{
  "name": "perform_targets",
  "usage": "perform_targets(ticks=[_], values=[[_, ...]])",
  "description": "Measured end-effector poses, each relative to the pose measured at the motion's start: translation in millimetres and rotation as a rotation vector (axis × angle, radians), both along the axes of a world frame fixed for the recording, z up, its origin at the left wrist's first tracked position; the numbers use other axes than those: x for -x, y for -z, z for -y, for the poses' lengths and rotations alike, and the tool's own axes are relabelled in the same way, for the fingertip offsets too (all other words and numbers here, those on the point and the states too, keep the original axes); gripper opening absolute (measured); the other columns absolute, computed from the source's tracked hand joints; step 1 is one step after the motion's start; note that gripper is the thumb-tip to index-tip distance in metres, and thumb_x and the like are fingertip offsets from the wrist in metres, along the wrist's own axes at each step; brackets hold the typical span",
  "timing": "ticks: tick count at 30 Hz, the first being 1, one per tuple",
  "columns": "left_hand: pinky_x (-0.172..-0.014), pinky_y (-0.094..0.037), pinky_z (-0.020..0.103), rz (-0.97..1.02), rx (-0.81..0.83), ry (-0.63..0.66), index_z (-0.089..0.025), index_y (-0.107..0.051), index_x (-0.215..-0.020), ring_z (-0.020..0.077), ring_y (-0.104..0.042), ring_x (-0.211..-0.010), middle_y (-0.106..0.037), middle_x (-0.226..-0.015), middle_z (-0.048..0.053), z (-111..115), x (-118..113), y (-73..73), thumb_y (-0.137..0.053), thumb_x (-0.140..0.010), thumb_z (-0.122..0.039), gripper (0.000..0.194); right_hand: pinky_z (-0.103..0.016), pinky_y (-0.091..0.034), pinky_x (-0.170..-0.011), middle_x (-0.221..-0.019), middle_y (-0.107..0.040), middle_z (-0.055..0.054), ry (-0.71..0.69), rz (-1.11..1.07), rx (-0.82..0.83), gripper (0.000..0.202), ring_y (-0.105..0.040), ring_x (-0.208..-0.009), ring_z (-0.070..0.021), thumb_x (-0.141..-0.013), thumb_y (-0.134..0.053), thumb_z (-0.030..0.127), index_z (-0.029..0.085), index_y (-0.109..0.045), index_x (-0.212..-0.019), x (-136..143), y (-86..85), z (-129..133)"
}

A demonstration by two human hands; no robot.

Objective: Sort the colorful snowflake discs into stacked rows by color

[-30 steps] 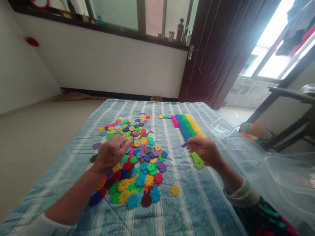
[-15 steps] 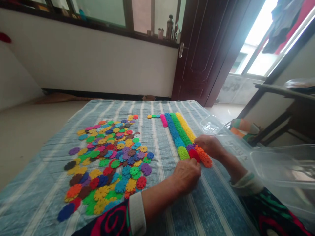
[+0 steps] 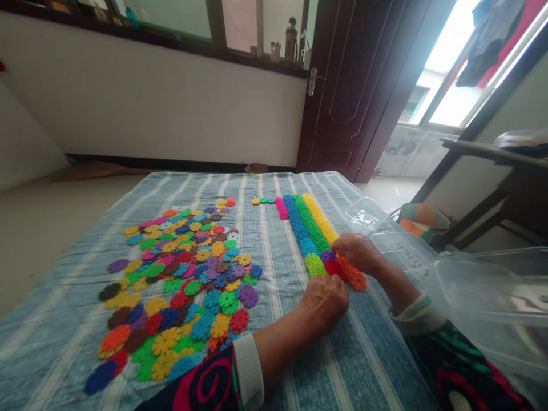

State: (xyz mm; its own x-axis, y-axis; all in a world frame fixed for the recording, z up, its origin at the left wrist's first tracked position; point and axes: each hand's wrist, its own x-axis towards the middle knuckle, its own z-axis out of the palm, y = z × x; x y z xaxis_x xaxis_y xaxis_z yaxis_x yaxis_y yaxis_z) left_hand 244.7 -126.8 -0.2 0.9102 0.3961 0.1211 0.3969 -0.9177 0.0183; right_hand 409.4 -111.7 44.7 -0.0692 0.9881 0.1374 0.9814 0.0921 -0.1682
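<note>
Long rows of overlapping notched discs lie side by side: blue point(image 3: 297, 220), green point(image 3: 311, 227), yellow point(image 3: 319, 218) and orange point(image 3: 351, 274), with a short pink one point(image 3: 281, 209). My left hand point(image 3: 326, 299) is closed at the near end of a red stack point(image 3: 334, 268), beside lime-green discs point(image 3: 314, 264). Its fingertips are partly hidden. My right hand point(image 3: 357, 252) has its fingers pressed together over the purple discs point(image 3: 327, 256), between the yellow and orange rows. A wide pile of mixed-colour discs point(image 3: 184, 274) spreads to the left.
A striped cloth point(image 3: 274, 354) covers the table. Clear plastic containers point(image 3: 367, 213) stand along its right edge, with larger ones point(image 3: 475, 279) further right. Three small discs point(image 3: 263, 201) lie near the far edge. Behind are a brown door point(image 3: 342, 85) and a wall.
The view has shifted slightly, so the discs and table appear a little further left. Both hands stay at the near ends of the rows, almost unmoved against them.
</note>
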Motion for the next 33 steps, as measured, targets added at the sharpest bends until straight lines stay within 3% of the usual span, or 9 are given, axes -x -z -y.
perform_targets(ticks=[7, 14, 20, 33], values=[[-0.059, -0.047, 0.034, 0.061, 0.003, 0.02, -0.011, -0.062, -0.088, 0.0237, -0.061, -0.076, -0.062, -0.082, 0.012, -1, -1, 4.9, -0.038, -0.092, -0.011, 0.025, -0.025, -0.031, -0.061, -0.079, -0.068, -0.002, -0.025, 0.035, 0.022, 0.027, -0.056, -0.07, -0.0145, -0.088, -0.051, 0.017, 0.024, -0.075, -0.08, -2, -1.8, -5], [-0.06, -0.047, 0.034, 0.036, 0.01, 0.02, -0.012, -0.062, -0.09, 0.0231, -0.061, -0.078, -0.064, -0.085, 0.011, -1, 0, 0.9, -0.036, -0.093, -0.011, 0.026, -0.025, -0.036, -0.065, -0.084, -0.072, -0.003, -0.081, -0.021, 0.107, 0.025, -0.06, -0.074, -0.0155, -0.084, -0.053, 0.014, 0.023, -0.077, -0.084, -1, -11.0, -13], [-0.061, -0.048, 0.033, 0.027, 0.014, 0.015, -0.012, -0.062, -0.091, 0.0223, -0.06, -0.079, -0.064, -0.086, 0.011, -1, 0, 1.6, -0.037, -0.094, -0.013, 0.026, -0.023, -0.04, -0.065, -0.074, -0.071, 0.0, -0.121, -0.064, 0.172, 0.022, -0.061, -0.07, -0.0141, -0.079, -0.058, 0.011, 0.022, -0.077, -0.078, -3, -17.6, -21], [-0.06, -0.048, 0.034, 0.032, 0.021, 0.026, -0.011, -0.063, -0.092, 0.0237, -0.061, -0.079, -0.063, -0.085, 0.011, -2, 0, 0.6, -0.036, -0.094, -0.012, 0.027, -0.024, -0.042, -0.07, -0.084, -0.073, -0.002, -0.118, -0.09, 0.09, 0.022, -0.063, -0.076, -0.0154, -0.082, -0.056, 0.013, 0.022, -0.077, -0.083, -6, -10.1, -26]])
